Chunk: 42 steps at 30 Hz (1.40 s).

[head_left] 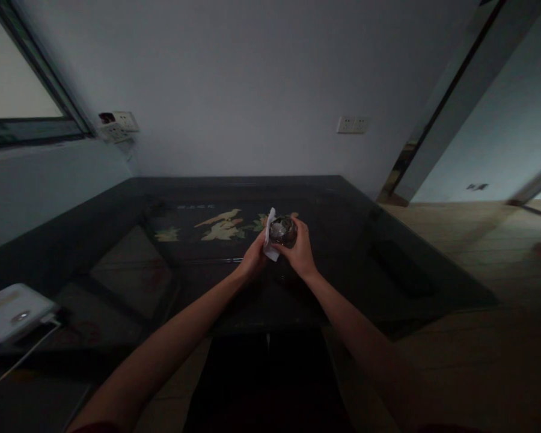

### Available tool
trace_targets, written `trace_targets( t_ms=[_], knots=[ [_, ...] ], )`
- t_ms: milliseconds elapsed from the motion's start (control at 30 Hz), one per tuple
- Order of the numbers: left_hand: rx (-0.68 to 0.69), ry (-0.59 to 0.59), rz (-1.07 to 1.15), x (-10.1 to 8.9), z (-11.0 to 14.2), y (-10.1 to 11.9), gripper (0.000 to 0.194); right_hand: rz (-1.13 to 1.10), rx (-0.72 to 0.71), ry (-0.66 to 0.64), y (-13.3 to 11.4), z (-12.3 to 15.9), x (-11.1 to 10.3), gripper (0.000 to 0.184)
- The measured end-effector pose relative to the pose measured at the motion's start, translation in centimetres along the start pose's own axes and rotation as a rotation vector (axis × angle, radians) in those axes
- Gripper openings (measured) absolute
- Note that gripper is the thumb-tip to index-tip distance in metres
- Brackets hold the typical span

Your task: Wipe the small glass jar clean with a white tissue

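Both of my hands meet above the dark tabletop, near its painted bird and flowers. My right hand (301, 248) is closed around a round, dark see-through glass (283, 232), its open mouth tilted toward me. At the glass's left side, my left hand (253, 255) grips a folded white tissue (271, 248) and presses it against the glass. Some fingers of the left hand are hidden behind the tissue and glass.
The dark glossy table (342, 198) runs to the wall. A white box-shaped device (15, 310) with a cable sits at the left. A dark oblong thing (403, 269) lies at the right. Wall sockets (352, 125) are beyond the table.
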<state>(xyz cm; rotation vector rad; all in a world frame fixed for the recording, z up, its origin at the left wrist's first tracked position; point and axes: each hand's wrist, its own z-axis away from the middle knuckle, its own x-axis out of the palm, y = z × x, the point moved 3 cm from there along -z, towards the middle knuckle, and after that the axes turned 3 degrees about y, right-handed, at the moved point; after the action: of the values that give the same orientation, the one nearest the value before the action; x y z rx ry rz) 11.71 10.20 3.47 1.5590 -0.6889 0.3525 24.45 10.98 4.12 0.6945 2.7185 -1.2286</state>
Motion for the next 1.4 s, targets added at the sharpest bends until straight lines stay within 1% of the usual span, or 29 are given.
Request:
trace_targets(
  t_ms=[67,133,267,367,467,567,633,733,900,967,1067,1167,1300,1400],
  knots=[
    [0.011,-0.029,0.016,-0.1,0.1,0.0,0.046,0.007,-0.001,0.002,-0.3,0.0,-0.1,0.079],
    [0.006,-0.022,0.026,-0.3,0.1,0.0,0.046,0.004,0.004,-0.016,-0.5,0.1,-0.1,0.079],
    [0.009,0.053,0.014,-1.0,-0.4,0.4,0.034,-0.021,-0.002,-0.080,-0.8,0.3,0.0,0.078],
    [-0.020,0.150,0.009,-1.5,-1.0,0.8,0.025,-0.041,-0.030,-0.156,-1.1,0.4,0.2,0.081],
    [-0.070,0.202,0.043,-1.9,-1.2,1.3,0.028,-0.087,-0.044,-0.232,-1.3,0.5,0.4,0.079],
    [-0.102,0.180,0.093,-1.8,-1.2,1.9,0.033,-0.147,-0.041,-0.276,-1.4,0.6,0.7,0.077],
    [-0.112,0.162,0.126,-1.7,-1.1,2.1,0.032,-0.155,-0.041,-0.269,-1.4,0.7,0.8,0.076],
    [-0.115,0.120,0.177,-1.3,-0.9,2.1,0.031,-0.126,-0.081,-0.225,-1.5,0.6,0.7,0.076],
    [-0.196,-0.027,0.257,-0.7,-0.5,1.5,0.036,-0.050,-0.110,-0.106,-1.7,0.2,0.1,0.074],
    [-0.216,-0.057,0.282,-0.5,-0.4,1.3,0.037,-0.029,-0.112,-0.068,-1.7,0.0,-0.2,0.073],
    [-0.192,-0.035,0.290,-0.3,-0.3,1.1,0.036,-0.010,-0.105,-0.028,-1.6,-0.2,-0.3,0.073],
    [-0.124,0.014,0.223,-0.2,-0.4,0.8,0.032,-0.003,-0.081,-0.015,-1.2,-0.2,-0.4,0.074],
    [-0.073,0.132,0.099,-0.8,-0.6,0.3,0.025,0.008,-0.053,-0.031,-0.9,-0.1,-0.4,0.074],
    [-0.042,0.162,0.052,-1.0,-0.7,0.4,0.022,0.005,-0.030,-0.068,-0.9,0.0,-0.4,0.075]
  ],
)
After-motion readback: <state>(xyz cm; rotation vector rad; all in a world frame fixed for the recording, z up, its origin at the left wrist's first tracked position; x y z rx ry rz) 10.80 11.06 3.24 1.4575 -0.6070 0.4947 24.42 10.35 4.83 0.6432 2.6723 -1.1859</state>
